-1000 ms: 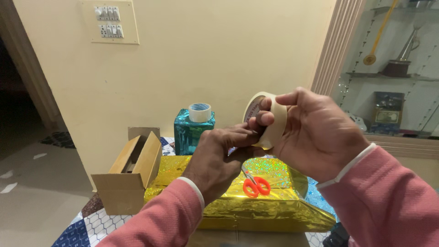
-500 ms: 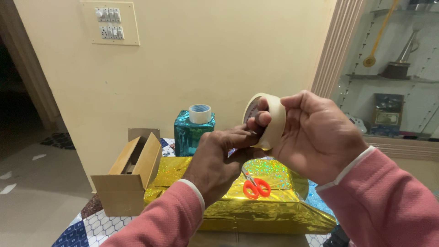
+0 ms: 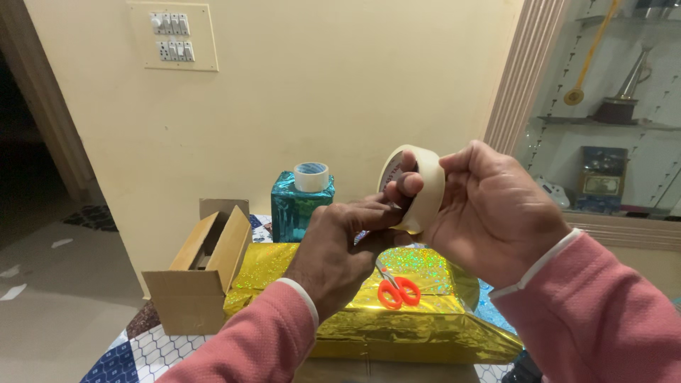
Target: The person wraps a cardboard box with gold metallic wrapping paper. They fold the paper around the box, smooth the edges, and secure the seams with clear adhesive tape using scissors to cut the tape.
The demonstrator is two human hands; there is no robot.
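Right hand [image 3: 489, 213] around tape roll [image 3: 418, 186]; open cardboard box [image 3: 198, 273] alongside.

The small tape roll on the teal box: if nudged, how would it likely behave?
The small tape roll lies flat on its side atop the teal wrapped box, so it would probably slide rather than roll. It looks light and hollow, so a nudge could push it off the foil top, which is glossy and likely slippery.
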